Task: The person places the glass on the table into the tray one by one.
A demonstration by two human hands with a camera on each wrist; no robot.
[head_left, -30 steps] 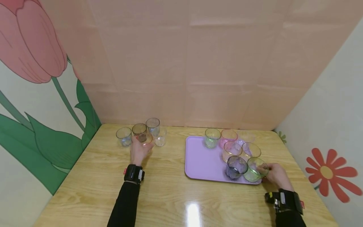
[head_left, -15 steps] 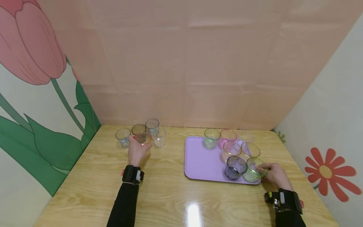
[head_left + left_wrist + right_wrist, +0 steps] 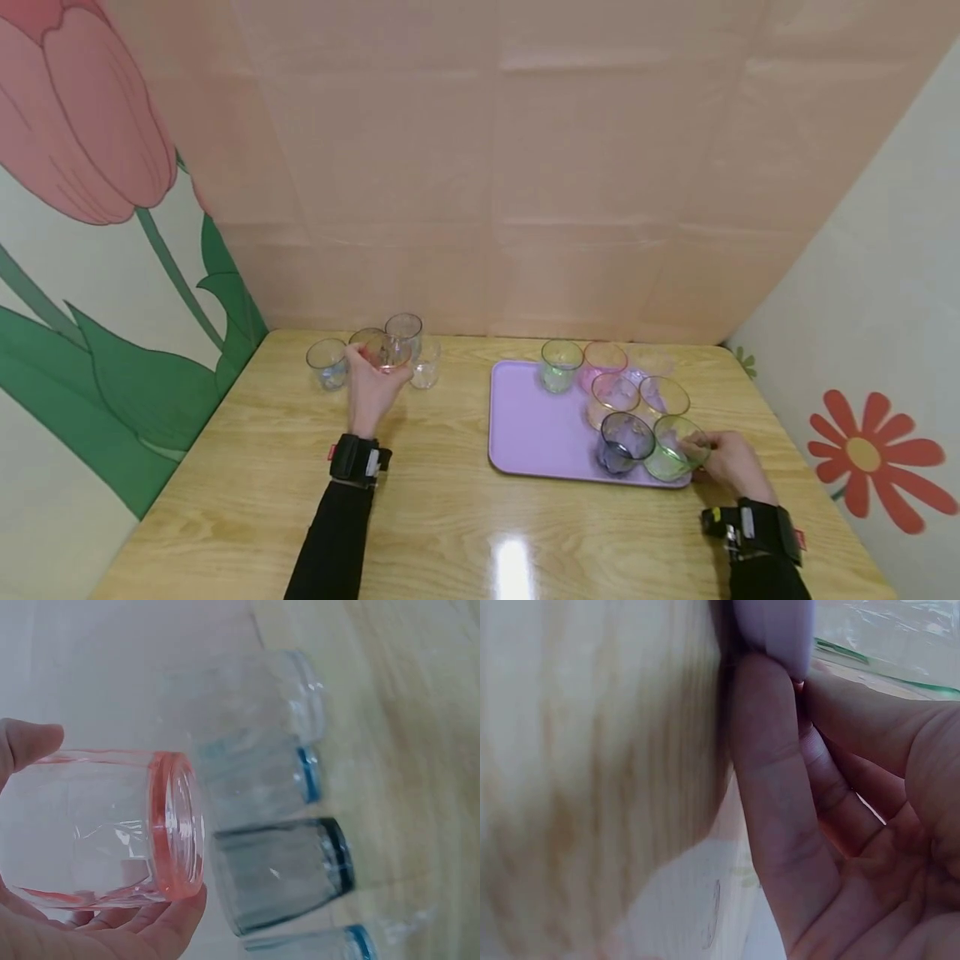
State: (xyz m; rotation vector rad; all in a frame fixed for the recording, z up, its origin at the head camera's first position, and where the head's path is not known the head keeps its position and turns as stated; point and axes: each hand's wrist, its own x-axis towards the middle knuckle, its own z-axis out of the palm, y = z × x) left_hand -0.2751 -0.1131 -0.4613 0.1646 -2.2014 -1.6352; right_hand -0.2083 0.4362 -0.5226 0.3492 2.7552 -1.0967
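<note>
My left hand grips a clear glass with a pinkish-orange base, fingers on one side and thumb on the other. In the head view this glass is in front of a dark grey glass, partly hiding it. In the left wrist view it is beside the dark glass, tilted sideways by the camera angle. My right hand pinches the near right corner of a purple tray, beside a green glass. The right wrist view has the thumb and fingers at the tray's edge.
A bluish glass stands left of the left hand; another and a clear one stand to its right. Several coloured glasses, including a dark purple one, crowd the tray's right part. A wall rises behind the table.
The left hand has lifted the pinkish glass and moved it slightly right, now covering more of the dark grey glass. The right hand and the tray have stayed put.
</note>
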